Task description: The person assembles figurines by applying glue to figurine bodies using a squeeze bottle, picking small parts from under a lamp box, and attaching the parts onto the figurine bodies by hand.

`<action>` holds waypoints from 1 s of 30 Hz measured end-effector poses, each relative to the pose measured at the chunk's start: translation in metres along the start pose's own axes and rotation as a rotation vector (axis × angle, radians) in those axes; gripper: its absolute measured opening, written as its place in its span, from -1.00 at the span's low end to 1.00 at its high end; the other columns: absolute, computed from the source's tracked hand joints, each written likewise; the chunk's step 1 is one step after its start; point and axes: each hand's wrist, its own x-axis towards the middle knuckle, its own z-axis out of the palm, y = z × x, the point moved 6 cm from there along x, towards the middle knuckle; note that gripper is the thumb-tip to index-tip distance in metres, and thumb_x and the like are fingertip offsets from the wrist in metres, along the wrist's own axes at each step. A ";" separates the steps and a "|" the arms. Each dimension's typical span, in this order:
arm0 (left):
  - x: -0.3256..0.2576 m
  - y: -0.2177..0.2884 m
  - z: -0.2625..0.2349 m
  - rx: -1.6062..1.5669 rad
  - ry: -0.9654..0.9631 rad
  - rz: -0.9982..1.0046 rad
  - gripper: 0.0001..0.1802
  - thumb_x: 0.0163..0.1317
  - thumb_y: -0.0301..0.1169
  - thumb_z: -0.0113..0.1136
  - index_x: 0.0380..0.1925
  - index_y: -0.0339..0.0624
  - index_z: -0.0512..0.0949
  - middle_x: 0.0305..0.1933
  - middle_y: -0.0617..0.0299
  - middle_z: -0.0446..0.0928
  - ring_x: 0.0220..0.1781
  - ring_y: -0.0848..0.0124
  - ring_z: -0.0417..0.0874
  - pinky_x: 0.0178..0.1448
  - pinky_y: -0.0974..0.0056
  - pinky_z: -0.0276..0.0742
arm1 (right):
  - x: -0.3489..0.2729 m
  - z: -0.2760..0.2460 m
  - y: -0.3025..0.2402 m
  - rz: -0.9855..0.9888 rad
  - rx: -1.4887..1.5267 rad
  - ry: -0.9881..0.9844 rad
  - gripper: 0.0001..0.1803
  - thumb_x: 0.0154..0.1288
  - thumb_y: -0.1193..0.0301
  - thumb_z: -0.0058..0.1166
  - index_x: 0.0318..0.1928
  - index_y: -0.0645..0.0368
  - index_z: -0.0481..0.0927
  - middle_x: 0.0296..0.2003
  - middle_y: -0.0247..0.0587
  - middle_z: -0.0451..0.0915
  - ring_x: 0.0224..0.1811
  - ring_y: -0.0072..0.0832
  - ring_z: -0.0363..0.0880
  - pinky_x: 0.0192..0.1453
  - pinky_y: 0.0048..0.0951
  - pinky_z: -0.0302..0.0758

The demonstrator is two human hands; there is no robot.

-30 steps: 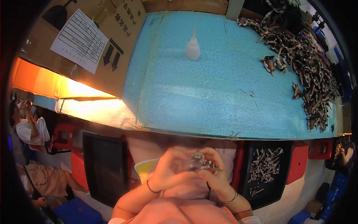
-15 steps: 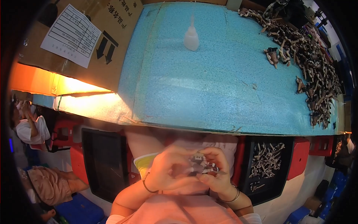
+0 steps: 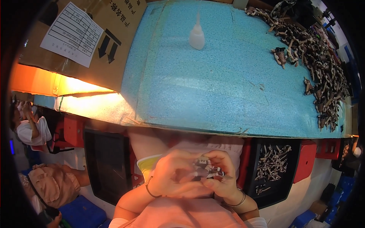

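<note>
A small toy figure point(image 3: 205, 167) with dark and pale parts is held between my two hands, over my lap and just below the table's front edge. My left hand point(image 3: 171, 174) is closed around its left side, fingers bent and somewhat blurred. On the other side my right hand point(image 3: 223, 175) pinches the figure between thumb and fingers. Parts of the figure are hidden by my fingers, so its exact pose is hard to make out.
A blue table point(image 3: 190, 83) spans the view ahead. On it stand a white squeeze bottle point(image 3: 197, 37), a large carton point(image 3: 110, 22) at left and a heap of toy figures point(image 3: 323, 76) at right. Black trays flank me; the right tray point(image 3: 249, 190) holds small pale and dark pieces.
My hands stay almost in place with the figure, which looks slightly turned between the fingers. The view has shifted a little. At far left, a seated person's tan-clothed lap has moved slightly.
</note>
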 end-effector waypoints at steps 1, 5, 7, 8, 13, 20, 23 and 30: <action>0.001 0.000 0.000 0.007 0.006 0.033 -0.53 -0.11 -0.31 0.43 -0.34 -0.23 0.33 -0.06 -0.12 0.46 -0.58 0.59 0.35 -0.53 0.50 0.30 | 0.000 0.000 0.000 0.010 -0.003 -0.001 -0.39 0.02 0.49 0.25 0.06 0.28 0.22 -0.07 -0.12 0.41 -0.01 -0.41 0.41 0.04 -0.39 0.38; -0.002 0.000 0.000 -0.014 0.014 -0.007 -0.54 -0.09 -0.31 0.41 -0.34 -0.23 0.33 -0.05 -0.12 0.45 -0.58 0.60 0.32 -0.54 0.51 0.27 | 0.000 0.000 0.001 0.006 -0.012 0.000 -0.40 0.02 0.50 0.24 0.05 0.27 0.22 -0.07 -0.12 0.41 -0.01 -0.42 0.41 0.03 -0.40 0.39; -0.003 -0.001 0.000 -0.014 0.012 -0.006 -0.54 -0.09 -0.31 0.41 -0.33 -0.23 0.32 -0.05 -0.12 0.45 -0.57 0.60 0.32 -0.54 0.52 0.26 | 0.001 0.000 0.001 0.013 -0.036 -0.004 -0.41 0.02 0.50 0.23 0.05 0.27 0.23 -0.07 -0.12 0.41 -0.01 -0.42 0.41 0.03 -0.41 0.39; -0.003 -0.001 -0.001 -0.015 0.008 -0.004 -0.54 -0.09 -0.31 0.41 -0.33 -0.23 0.32 -0.05 -0.11 0.45 -0.56 0.60 0.32 -0.54 0.52 0.26 | 0.002 0.001 0.001 0.018 -0.061 -0.006 -0.42 0.02 0.50 0.22 0.05 0.27 0.23 -0.07 -0.12 0.41 -0.01 -0.42 0.41 0.03 -0.41 0.39; -0.004 -0.002 0.001 -0.027 0.004 -0.008 -0.53 -0.08 -0.32 0.41 -0.31 -0.23 0.30 -0.03 -0.12 0.43 -0.55 0.59 0.33 -0.53 0.52 0.26 | 0.000 0.000 0.004 0.020 -0.010 0.024 -0.43 0.03 0.48 0.22 0.04 0.27 0.23 -0.08 -0.12 0.42 -0.03 -0.42 0.42 0.02 -0.41 0.39; -0.006 0.000 0.000 -0.032 -0.002 0.026 -0.49 -0.08 -0.32 0.41 -0.26 -0.22 0.28 0.00 -0.13 0.40 -0.60 0.61 0.31 -0.54 0.54 0.26 | 0.000 0.003 0.004 0.014 -0.003 0.017 -0.40 0.01 0.46 0.25 0.04 0.28 0.23 -0.08 -0.10 0.42 -0.03 -0.41 0.42 0.03 -0.39 0.38; -0.011 -0.002 0.002 -0.119 0.021 -0.053 -0.47 -0.08 -0.35 0.41 -0.22 -0.23 0.26 0.03 -0.14 0.37 -0.62 0.62 0.31 -0.54 0.58 0.27 | -0.001 0.002 0.004 0.014 -0.004 0.008 -0.38 0.00 0.46 0.27 0.04 0.28 0.23 -0.06 -0.09 0.40 0.00 -0.39 0.41 0.06 -0.37 0.37; -0.009 -0.001 0.005 -0.271 0.083 -0.016 -0.30 -0.11 -0.43 0.42 -0.06 -0.19 0.13 0.06 -0.20 0.32 -0.42 0.52 0.48 -0.52 0.57 0.34 | 0.002 0.004 0.000 0.045 -0.021 0.051 -0.24 -0.06 0.22 0.34 0.05 0.33 0.22 -0.05 -0.06 0.42 0.01 -0.39 0.44 0.09 -0.40 0.39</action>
